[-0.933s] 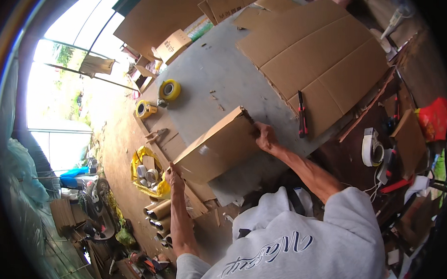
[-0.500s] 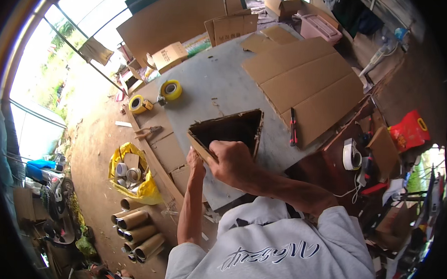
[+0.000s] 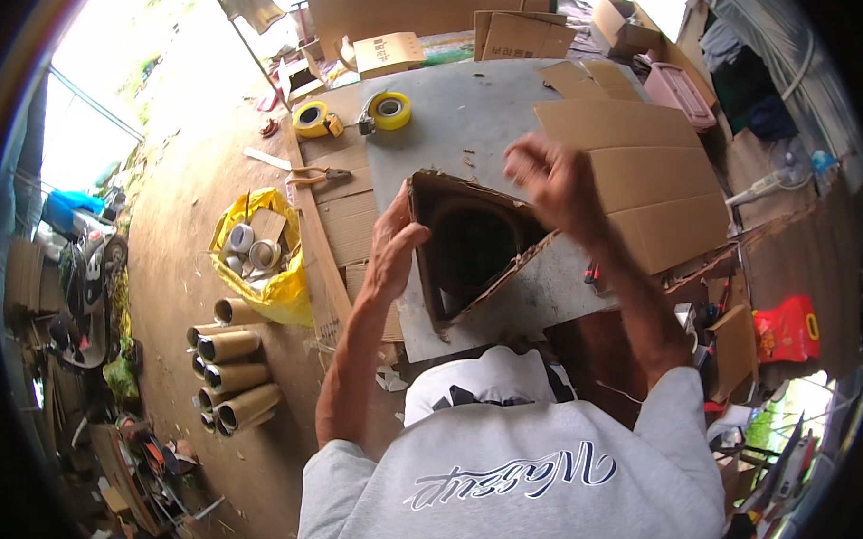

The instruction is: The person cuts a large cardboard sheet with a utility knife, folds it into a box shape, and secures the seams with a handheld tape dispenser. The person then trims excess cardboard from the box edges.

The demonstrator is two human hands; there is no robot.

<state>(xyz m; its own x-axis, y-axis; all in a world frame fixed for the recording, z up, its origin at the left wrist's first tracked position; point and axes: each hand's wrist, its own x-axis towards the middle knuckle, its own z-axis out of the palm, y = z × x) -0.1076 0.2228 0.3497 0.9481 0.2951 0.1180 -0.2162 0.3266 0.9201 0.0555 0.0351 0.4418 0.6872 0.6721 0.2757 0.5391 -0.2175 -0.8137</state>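
A three-sided cardboard box (image 3: 433, 290) with an open top and ragged edges stands on the grey tabletop (image 3: 468, 100). A dark round shape shows inside it. My left hand (image 3: 392, 249) grips its left wall, thumb at the rim and fingers along the outside. Above the far right edge of the box hangs my right hand (image 3: 560, 184), its fingers curled and slightly blurred; whether anything is in them is hidden. Past my right forearm, flat cardboard (image 3: 658, 182) lies on the table, and a bit of a red-handled tool (image 3: 591, 273) peeks out.
Yellow tape rolls (image 3: 391, 110) sit at the table's far left, with pliers (image 3: 319, 176) nearer. On the floor, left, are a yellow bag (image 3: 293, 301) of rolls and several cardboard tubes (image 3: 231, 346). A pink bin (image 3: 680, 96) and a red bag (image 3: 786, 329) are at right.
My right hand has lifted off the box's near edge and moved up and right. The box has turned, and my left hand has shifted up along its left wall. The view has swung too.
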